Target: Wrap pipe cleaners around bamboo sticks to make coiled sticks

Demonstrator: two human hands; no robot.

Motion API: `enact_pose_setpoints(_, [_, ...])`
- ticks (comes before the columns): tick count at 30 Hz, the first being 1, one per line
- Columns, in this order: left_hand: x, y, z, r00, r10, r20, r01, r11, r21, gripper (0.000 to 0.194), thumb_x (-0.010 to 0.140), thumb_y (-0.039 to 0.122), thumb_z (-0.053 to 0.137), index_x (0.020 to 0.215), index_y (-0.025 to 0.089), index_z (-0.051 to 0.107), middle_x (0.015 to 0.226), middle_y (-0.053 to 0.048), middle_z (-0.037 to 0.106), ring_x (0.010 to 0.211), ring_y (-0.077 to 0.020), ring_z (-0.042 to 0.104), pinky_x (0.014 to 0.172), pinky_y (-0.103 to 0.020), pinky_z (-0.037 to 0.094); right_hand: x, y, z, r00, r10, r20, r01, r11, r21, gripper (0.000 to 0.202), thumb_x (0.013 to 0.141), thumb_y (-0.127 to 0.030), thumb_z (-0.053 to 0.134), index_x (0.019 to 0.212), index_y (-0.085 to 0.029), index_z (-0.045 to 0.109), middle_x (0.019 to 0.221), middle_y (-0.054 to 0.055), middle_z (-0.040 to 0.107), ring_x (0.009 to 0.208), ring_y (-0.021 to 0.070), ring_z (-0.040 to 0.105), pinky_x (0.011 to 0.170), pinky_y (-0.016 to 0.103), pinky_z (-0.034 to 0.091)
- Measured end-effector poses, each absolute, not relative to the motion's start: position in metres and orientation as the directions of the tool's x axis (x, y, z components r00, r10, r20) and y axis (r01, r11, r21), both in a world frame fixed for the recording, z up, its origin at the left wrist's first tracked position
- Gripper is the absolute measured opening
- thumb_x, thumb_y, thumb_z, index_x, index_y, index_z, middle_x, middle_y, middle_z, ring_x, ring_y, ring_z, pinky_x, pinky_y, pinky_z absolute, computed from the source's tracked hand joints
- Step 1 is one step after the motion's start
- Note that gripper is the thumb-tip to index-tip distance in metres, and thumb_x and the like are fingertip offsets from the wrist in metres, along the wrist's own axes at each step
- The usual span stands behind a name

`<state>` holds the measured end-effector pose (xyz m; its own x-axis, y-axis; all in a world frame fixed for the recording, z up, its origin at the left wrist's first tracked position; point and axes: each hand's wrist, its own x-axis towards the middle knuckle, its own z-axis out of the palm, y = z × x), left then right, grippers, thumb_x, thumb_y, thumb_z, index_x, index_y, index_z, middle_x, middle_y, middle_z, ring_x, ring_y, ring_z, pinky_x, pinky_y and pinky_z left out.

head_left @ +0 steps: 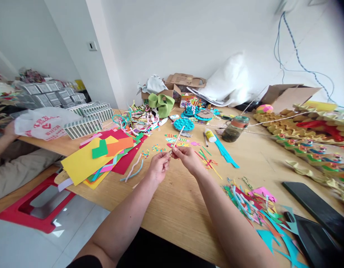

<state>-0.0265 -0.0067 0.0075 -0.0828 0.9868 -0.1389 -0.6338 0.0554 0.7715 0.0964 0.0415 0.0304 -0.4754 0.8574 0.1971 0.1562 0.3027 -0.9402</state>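
Both of my hands meet over the table, fingers pinched together. A thin pale stick (179, 135) rises out of my right hand (188, 157) and slants away from me. At its lower end, the fingertips of my left hand (158, 166) are closed on it too; the fingers cover that end. Just beyond them lie several small striped paper fish (183, 140) in bright colours. Tiny coloured paper dots (155, 148) are scattered beside my left hand. Thin red and green strips (207, 160) lie to the right of my right hand.
Coloured foam sheets (85, 160) are stacked at left. A glue bottle (210, 135), a glass jar (235, 129) and a blue scalloped disc (183, 125) stand beyond. Scraps (252, 204) and a phone (314, 203) lie at right. Another person's hand (8, 132) touches a plastic bag (46, 123).
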Motion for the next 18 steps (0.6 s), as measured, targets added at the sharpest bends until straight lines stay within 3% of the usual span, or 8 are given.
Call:
enact_pose_setpoints(3, [-0.0297, -0.0058, 0.0080, -0.016, 0.984, -0.175, -0.690, 0.116, 0.714, 0.027, 0.058, 0.023, 0.074, 0.069, 0.013, 0.052, 0.058, 0.005, 0.047, 0.038, 0.0011, 0.031, 0.033, -0.013, 0.013, 0.0978, 0.0445, 0.0264, -0.519, 0.835, 0.180, 0.035, 0.232, -0.972, 0.039, 0.077, -0.052, 0.053, 0.069, -0.015, 0.061, 0.065, 0.002, 0.058, 0.061, 0.0118, 0.050, 0.061, 0.025, 0.041])
enact_pose_setpoints(8, [-0.0302, -0.0059, 0.0079, 0.047, 0.984, -0.172, -0.719, 0.152, 0.678, 0.024, 0.059, 0.020, 0.072, 0.070, 0.013, 0.052, 0.059, 0.005, 0.046, 0.038, 0.0011, 0.031, 0.033, -0.012, 0.014, 0.0979, 0.0470, 0.0229, -0.518, 0.838, 0.170, 0.013, 0.206, -0.978, 0.037, 0.072, -0.051, 0.059, 0.069, -0.015, 0.062, 0.063, 0.001, 0.057, 0.059, 0.0113, 0.049, 0.061, 0.025, 0.040])
enact_pose_setpoints(18, [-0.0285, -0.0071, 0.0085, 0.063, 0.986, -0.157, -0.717, 0.154, 0.680, 0.027, 0.059, 0.022, 0.074, 0.070, 0.013, 0.051, 0.060, 0.005, 0.047, 0.038, 0.0011, 0.031, 0.032, -0.012, 0.015, 0.0962, 0.0448, 0.0243, -0.499, 0.843, 0.203, 0.064, 0.270, -0.961, 0.038, 0.075, -0.052, 0.056, 0.067, -0.015, 0.059, 0.062, 0.001, 0.056, 0.059, 0.0117, 0.048, 0.057, 0.025, 0.040])
